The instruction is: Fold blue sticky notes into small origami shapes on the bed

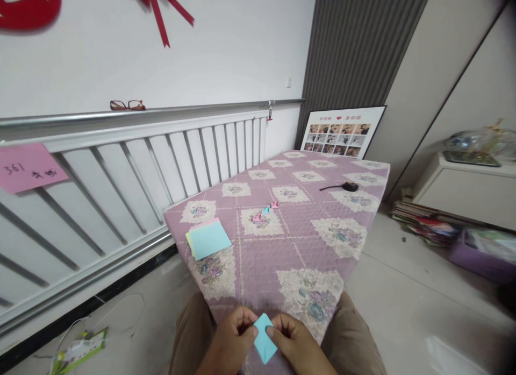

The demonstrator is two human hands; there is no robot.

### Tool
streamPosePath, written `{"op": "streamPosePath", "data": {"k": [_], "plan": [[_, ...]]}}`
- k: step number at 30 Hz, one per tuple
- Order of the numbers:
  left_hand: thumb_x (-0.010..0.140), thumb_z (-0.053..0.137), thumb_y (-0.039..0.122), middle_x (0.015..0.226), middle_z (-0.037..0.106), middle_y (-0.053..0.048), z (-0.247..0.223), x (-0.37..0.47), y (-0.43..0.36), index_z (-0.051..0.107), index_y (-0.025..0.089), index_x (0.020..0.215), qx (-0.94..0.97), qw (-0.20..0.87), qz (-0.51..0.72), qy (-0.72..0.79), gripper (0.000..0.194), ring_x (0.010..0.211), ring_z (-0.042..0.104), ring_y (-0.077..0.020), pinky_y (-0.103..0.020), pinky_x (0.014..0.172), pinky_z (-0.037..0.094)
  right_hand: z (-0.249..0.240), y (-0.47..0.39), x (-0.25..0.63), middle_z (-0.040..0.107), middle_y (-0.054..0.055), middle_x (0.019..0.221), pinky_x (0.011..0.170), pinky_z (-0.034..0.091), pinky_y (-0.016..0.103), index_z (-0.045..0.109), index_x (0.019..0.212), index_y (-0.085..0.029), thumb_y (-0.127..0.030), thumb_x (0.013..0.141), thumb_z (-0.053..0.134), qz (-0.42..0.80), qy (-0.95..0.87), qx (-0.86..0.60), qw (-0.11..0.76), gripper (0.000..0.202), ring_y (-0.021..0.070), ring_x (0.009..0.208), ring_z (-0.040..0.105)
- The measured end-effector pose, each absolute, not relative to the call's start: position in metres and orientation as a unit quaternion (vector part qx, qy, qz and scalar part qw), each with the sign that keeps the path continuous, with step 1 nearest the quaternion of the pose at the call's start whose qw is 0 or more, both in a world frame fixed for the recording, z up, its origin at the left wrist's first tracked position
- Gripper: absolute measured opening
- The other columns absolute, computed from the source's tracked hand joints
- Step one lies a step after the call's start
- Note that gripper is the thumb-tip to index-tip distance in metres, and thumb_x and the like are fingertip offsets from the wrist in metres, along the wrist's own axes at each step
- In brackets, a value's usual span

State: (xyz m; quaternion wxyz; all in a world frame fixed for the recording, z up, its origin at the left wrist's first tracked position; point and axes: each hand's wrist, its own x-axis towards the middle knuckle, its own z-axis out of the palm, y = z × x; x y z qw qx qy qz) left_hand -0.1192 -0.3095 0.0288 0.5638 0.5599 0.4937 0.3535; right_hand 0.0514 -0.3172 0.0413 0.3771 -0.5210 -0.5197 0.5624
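A folded piece of light-blue paper (264, 340), diamond-shaped with a crease down its middle, is held at the near edge of the table. My left hand (237, 332) pinches its left corner between thumb and fingers. On the opposite corner, my right hand (292, 334) grips in the same way. Farther up the cloth stand small folded paper figures: a pink one (257, 217), a blue one (266, 210) and another pink one (274, 204). To the left lies a stack of coloured paper sheets (210, 239), light blue on top.
The table has a purple floral cloth (290, 246). A black object with a thin tail (350, 186) lies at its far right. Left is a white radiator (177, 165) with glasses (127, 105) on the pipe above. A power strip (83, 351) lies on the floor; a photo board (342, 132) leans behind.
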Motion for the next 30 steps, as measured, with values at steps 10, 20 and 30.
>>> {"op": "streamPosePath", "data": {"k": [10, 20, 30], "plan": [[0.073, 0.048, 0.006, 0.074, 0.058, 0.003, 0.033, -0.108, -0.268, 0.056, 0.017, 0.084, 0.685, 0.433, 0.239, 0.535, 0.018, 0.072, 0.053, -0.0122, -0.021, 0.065, 0.037, 0.029, -0.293, 0.067, 0.053, -0.003, 0.064, 0.061, 0.04, 0.025, 0.056, 0.074, -0.02, -0.027, 0.075, 0.047, 0.394, -0.635, -0.572, 0.337, 0.012, 0.0154, 0.064, 0.051], [0.073, 0.052, 0.007, 0.087, 0.06, 0.0, 0.025, -0.105, -0.244, 0.058, 0.02, 0.083, 0.76, 0.333, 0.162, 0.534, 0.017, 0.084, 0.053, -0.0155, -0.025, 0.072, 0.034, 0.028, -0.273, 0.075, 0.063, 0.002, 0.079, 0.072, 0.038, 0.029, 0.059, 0.077, -0.023, -0.019, 0.074, 0.047, 0.293, -0.703, -0.59, 0.267, 0.013, 0.0192, 0.078, 0.057], [0.073, 0.052, 0.011, 0.083, 0.059, 0.001, 0.033, -0.104, -0.24, 0.058, 0.021, 0.084, 0.788, 0.312, 0.12, 0.518, 0.016, 0.077, 0.052, -0.0149, -0.025, 0.065, 0.032, 0.027, -0.265, 0.078, 0.059, 0.001, 0.078, 0.069, 0.038, 0.027, 0.054, 0.071, -0.022, -0.013, 0.071, 0.046, 0.26, -0.739, -0.583, 0.216, 0.012, 0.0174, 0.076, 0.054]]}}
